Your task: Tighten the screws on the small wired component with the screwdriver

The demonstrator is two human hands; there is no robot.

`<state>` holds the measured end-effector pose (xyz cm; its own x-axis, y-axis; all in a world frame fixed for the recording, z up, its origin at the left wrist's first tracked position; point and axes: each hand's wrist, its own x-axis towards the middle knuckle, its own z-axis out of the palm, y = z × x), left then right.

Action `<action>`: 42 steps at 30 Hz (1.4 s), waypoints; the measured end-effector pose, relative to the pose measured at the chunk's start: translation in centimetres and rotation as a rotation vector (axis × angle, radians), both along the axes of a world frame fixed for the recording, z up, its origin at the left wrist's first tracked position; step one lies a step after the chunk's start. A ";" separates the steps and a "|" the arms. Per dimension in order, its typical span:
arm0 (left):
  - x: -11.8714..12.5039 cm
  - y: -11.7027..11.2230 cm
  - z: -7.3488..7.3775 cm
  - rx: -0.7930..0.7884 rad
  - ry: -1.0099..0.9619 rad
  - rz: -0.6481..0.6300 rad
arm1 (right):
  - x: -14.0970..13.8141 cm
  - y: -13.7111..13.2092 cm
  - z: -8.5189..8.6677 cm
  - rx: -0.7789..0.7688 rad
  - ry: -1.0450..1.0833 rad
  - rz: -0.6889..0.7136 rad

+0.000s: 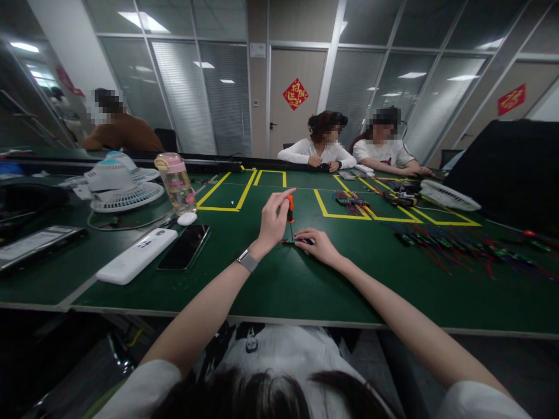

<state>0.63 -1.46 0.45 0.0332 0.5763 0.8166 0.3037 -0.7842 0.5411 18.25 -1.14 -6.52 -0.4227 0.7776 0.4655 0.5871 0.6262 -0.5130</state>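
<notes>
My left hand is closed round a small screwdriver with an orange handle, held upright with its tip down on a small dark part on the green table. My right hand rests on the table and its fingers press that part down from the right. A grey watch band sits on my left wrist.
To the left lie a white power bank, a black phone, a pink bottle and white fans. Bundles of coloured wired parts lie at right. Two people sit across the table; a third sits far left.
</notes>
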 end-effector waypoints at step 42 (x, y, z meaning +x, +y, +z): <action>-0.2 0.2 0.0 -0.017 0.023 -0.004 | 0.0 0.0 0.2 -0.044 0.030 -0.019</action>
<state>0.42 -1.27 0.43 0.0541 0.5902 0.8055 0.3128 -0.7761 0.5476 18.21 -1.17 -6.36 -0.3937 0.8053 0.4433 0.5825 0.5916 -0.5573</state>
